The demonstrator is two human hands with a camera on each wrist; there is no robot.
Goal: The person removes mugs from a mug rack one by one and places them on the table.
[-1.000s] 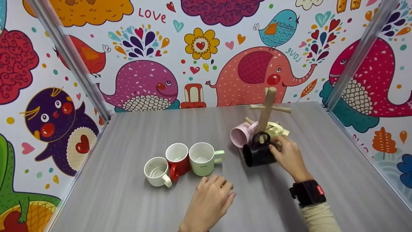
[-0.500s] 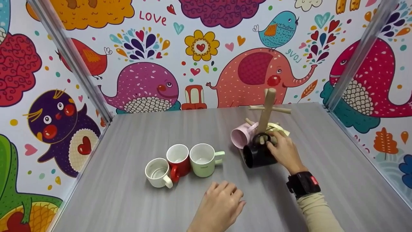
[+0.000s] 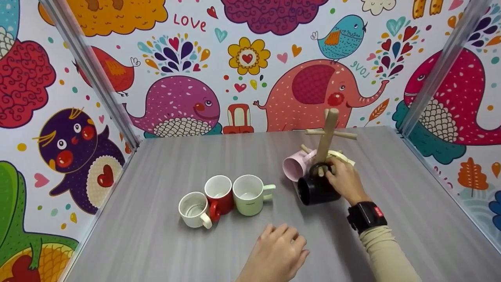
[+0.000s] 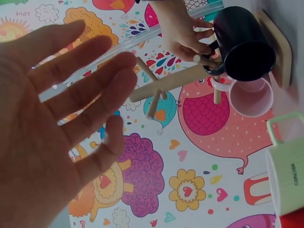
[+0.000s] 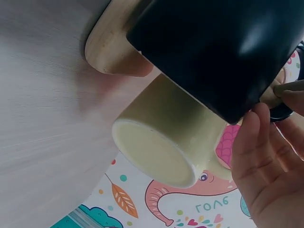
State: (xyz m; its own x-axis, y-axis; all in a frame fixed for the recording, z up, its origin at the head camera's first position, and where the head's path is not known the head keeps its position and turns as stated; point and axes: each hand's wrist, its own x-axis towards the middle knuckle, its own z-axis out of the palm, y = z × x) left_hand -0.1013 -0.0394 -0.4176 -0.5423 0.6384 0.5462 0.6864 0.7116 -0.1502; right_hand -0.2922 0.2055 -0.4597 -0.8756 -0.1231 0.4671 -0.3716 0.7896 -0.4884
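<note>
A black mug (image 3: 320, 191) hangs on its side by its handle from a lower peg of a wooden mug tree (image 3: 328, 135). My right hand (image 3: 345, 181) is at that handle, fingers curled round it beside the peg; the right wrist view shows fingertips against the mug's base edge. On the tree's left hangs a pink mug (image 3: 294, 168). Behind my right hand is a pale yellow mug (image 5: 156, 142), mostly hidden in the head view. My left hand (image 3: 276, 252) hovers above the table's front, holding nothing, its fingers loosely bent (image 4: 52, 109).
Left of the tree, a white mug (image 3: 192, 213), a red mug (image 3: 221, 199) and a light green mug (image 3: 248, 199) stand upright close together on the grey table (image 3: 156, 164). Printed panels (image 3: 242, 23) enclose the table at the back and sides.
My right hand has shifted from the black mug's base end up toward its handle and the peg. The left hand has drifted right and slightly down, away from the green mug.
</note>
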